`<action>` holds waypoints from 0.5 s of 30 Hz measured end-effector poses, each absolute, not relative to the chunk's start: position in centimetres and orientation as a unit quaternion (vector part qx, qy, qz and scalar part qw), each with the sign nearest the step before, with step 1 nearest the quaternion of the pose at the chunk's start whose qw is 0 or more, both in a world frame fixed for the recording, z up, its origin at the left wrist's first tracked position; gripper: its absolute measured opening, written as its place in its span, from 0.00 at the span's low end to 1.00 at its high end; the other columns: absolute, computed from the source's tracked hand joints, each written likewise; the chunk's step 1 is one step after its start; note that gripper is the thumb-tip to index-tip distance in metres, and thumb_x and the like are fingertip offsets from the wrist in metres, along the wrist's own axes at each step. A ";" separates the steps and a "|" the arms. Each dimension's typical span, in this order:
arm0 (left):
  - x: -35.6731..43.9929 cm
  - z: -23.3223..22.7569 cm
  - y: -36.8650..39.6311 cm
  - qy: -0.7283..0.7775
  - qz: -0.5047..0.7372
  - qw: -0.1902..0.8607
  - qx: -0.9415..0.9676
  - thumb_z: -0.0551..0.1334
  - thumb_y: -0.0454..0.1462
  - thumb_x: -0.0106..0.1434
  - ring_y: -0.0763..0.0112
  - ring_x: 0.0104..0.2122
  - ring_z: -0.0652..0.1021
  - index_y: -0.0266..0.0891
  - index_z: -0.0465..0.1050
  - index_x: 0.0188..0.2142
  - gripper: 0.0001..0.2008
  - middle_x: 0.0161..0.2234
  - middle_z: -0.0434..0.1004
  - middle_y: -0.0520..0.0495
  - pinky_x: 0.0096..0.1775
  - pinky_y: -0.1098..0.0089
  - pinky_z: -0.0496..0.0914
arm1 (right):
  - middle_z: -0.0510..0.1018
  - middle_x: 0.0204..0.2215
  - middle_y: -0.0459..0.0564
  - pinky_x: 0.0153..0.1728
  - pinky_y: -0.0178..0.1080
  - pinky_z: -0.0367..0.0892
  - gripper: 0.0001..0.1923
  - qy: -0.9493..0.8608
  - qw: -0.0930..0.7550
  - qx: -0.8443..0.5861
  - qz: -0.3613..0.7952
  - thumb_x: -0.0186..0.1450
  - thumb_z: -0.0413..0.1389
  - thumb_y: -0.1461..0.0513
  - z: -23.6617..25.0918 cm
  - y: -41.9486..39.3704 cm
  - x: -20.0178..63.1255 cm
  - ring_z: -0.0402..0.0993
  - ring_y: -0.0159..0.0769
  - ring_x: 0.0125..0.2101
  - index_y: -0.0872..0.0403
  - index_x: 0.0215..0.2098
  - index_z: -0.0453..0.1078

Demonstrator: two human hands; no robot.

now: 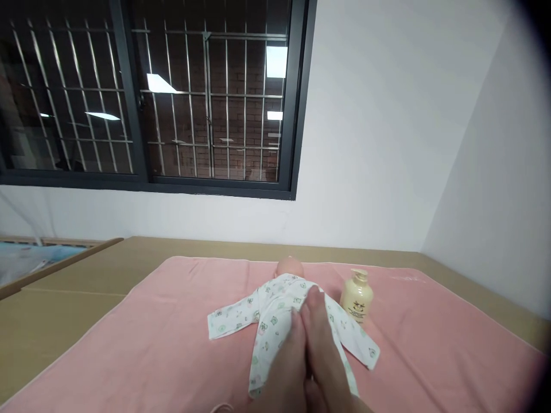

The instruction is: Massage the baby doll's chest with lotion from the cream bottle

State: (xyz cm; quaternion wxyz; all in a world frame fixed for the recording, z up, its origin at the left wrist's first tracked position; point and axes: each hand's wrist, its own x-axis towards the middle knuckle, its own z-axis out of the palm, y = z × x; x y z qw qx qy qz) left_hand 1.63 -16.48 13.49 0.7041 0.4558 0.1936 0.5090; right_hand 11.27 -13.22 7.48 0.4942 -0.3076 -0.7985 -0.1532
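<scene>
Low in the middle of the head view, my left hand (284, 361) and my right hand (321, 338) are pressed against each other, palm to palm. Their fingers look stretched out and point away from me; I make out nothing between them. Beneath and beyond them lies a baby doll (289, 267), its head toward the wall. White long-sleeved baby clothes (278, 310) with small prints cover it, both sleeves spread sideways. My hands overlap the clothes in view; whether they touch cannot be told. To the right of the doll stands a cream pump bottle (358, 295).
A pink mat (172, 344) lies under the doll and bottle on a wooden tabletop (86, 287). At the left, beyond a raised wooden edge, is something light blue (38, 255). A white wall (365, 143) and a barred window (206, 103) rise behind.
</scene>
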 end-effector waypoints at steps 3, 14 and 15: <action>0.7 14.4 -16.0 0.230 0.586 0.669 0.396 0.51 0.54 0.66 0.55 0.65 0.56 0.43 0.61 0.63 0.31 0.63 0.62 0.42 0.66 0.55 0.50 | 0.53 0.67 0.54 0.63 0.53 0.55 0.36 -0.828 0.469 -0.266 -0.153 0.72 0.43 0.53 6.9 -13.1 9.8 0.49 0.48 0.65 0.54 0.71 0.32; -1.1 14.6 -8.3 0.341 0.672 0.574 0.321 0.49 0.47 0.67 0.59 0.61 0.67 0.39 0.68 0.51 0.20 0.61 0.65 0.37 0.60 0.60 0.62 | 0.81 0.45 0.50 0.46 0.39 0.74 0.19 -0.766 0.556 -0.281 0.159 0.68 0.50 0.58 11.0 -15.2 11.7 0.78 0.40 0.45 0.51 0.55 0.68; -1.1 13.7 -7.1 0.360 0.672 0.558 0.328 0.49 0.47 0.67 0.60 0.60 0.67 0.39 0.69 0.50 0.20 0.60 0.66 0.38 0.60 0.60 0.62 | 0.81 0.45 0.51 0.47 0.40 0.74 0.18 -0.759 0.547 -0.306 0.177 0.68 0.49 0.59 11.4 -14.6 11.8 0.78 0.40 0.46 0.52 0.53 0.70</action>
